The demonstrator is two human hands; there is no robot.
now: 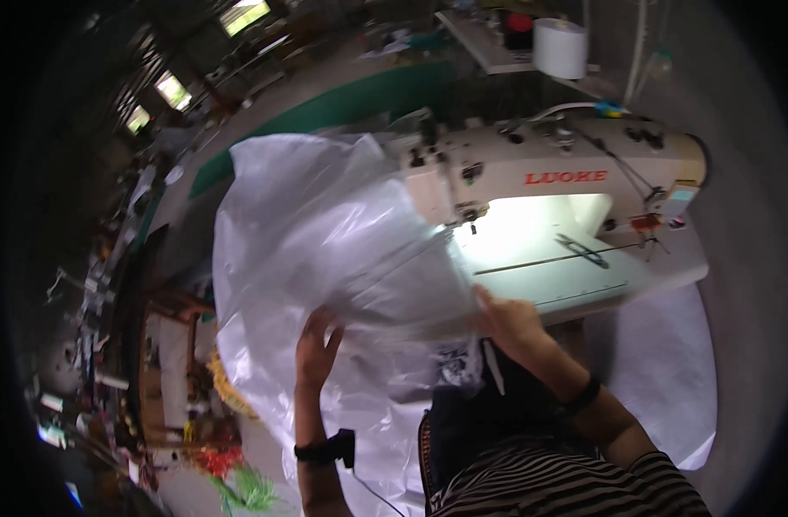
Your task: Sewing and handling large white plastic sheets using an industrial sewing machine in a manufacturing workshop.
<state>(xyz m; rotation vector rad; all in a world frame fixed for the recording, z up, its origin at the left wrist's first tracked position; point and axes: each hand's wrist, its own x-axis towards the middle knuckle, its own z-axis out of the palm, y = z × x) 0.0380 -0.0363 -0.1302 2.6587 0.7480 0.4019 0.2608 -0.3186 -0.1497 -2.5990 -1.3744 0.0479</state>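
Note:
A large white, shiny plastic sheet [282,228] drapes over the left part of the sewing machine's table and hangs down in front of me. Its upper right part reaches the needle area of the beige sewing machine [506,164]. My left hand [319,345] lies on the sheet nearer to me, fingers curved and apart. Farther right, my right hand [510,326] is at the sheet's right edge by the table front, its slightly blurred fingertips closed on that edge. A pair of dark thread snips [583,251] lies on the lit machine bed, right of the needle.
White material [661,370] hangs below the table at the right. A white thread cone [560,48] stands on a shelf behind the machine. At the left are a wooden frame [174,303] and, lower down, red and green strands [247,487]. A wall borders the right side.

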